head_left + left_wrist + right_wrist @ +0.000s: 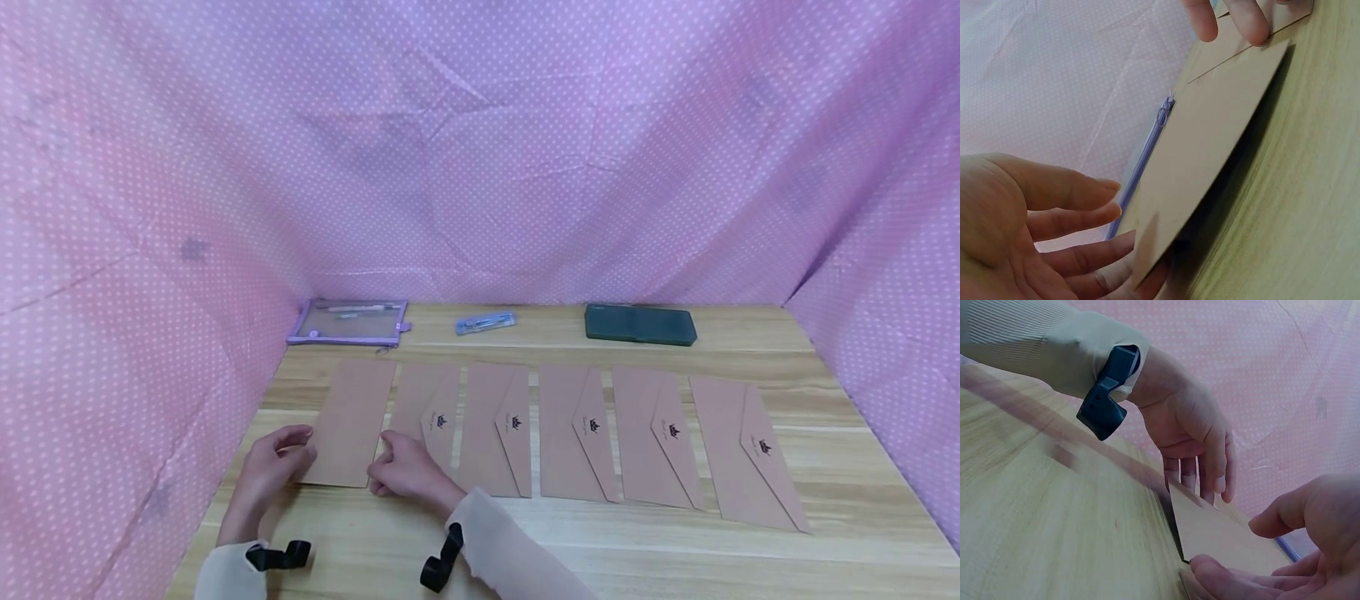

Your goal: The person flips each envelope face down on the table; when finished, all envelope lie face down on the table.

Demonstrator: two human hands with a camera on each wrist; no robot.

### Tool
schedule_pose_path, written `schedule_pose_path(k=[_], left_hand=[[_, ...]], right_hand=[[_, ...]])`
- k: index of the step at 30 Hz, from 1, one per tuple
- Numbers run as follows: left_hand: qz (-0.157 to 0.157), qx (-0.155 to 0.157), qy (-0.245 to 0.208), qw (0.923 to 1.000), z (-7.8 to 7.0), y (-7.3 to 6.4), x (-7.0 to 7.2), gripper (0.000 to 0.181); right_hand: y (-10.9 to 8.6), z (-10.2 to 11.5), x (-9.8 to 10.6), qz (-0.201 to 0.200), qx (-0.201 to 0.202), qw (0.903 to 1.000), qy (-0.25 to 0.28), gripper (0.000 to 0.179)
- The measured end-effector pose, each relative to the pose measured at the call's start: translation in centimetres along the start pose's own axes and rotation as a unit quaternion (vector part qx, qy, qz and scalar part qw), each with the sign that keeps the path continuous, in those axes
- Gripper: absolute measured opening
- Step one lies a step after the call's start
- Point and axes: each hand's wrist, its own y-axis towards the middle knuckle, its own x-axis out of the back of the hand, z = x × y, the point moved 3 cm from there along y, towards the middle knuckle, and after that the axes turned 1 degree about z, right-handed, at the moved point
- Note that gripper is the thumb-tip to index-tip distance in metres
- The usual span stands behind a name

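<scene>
The leftmost brown paper envelope (348,425) lies plain side up, its near edge raised a little off the table. At its left edge is my left hand (272,467); in the left wrist view its lower fingers (1100,259) reach under the envelope, with the thumb apart from the paper. My right hand (408,471) is by the envelope's right edge, over the second envelope (420,400). In the right wrist view, right fingers (1222,581) touch near the envelope's corner, and the thumb stands away from them.
Several more envelopes (498,425) with crown-printed flaps continue the row rightward. Behind them lie a purple-edged zip pouch (348,337) with pens, a small blue packet (486,322) and a dark green case (641,325). Pink dotted cloth (480,167) encloses the wooden table (675,558).
</scene>
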Motion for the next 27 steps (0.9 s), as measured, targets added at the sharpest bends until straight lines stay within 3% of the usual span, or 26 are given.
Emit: schedule_pose_path(k=[9,14,21,27], left_hand=[[-0.022,-0.009,0.023,0.9995,-0.3,-0.5,0.1,0.050],[-0.016,-0.014,0.018,0.9996,-0.4,-0.9,0.2,0.053],[-0.014,-0.018,0.018,0.9996,-0.5,-1.6,0.7,0.055],[-0.069,-0.065,0.017,0.9954,-1.9,-2.6,0.9,0.050]], right_hand=[[-0.7,0.1,0.8,-0.001,-0.001,1.0000,0.002,0.070],[-1.8,0.1,2.0,0.005,0.001,1.0000,-0.004,0.063],[-3.2,0.3,5.4,-0.005,0.032,0.9993,-0.017,0.058],[-4.1,0.3,8.8,-0.054,0.071,0.9943,-0.058,0.056]])
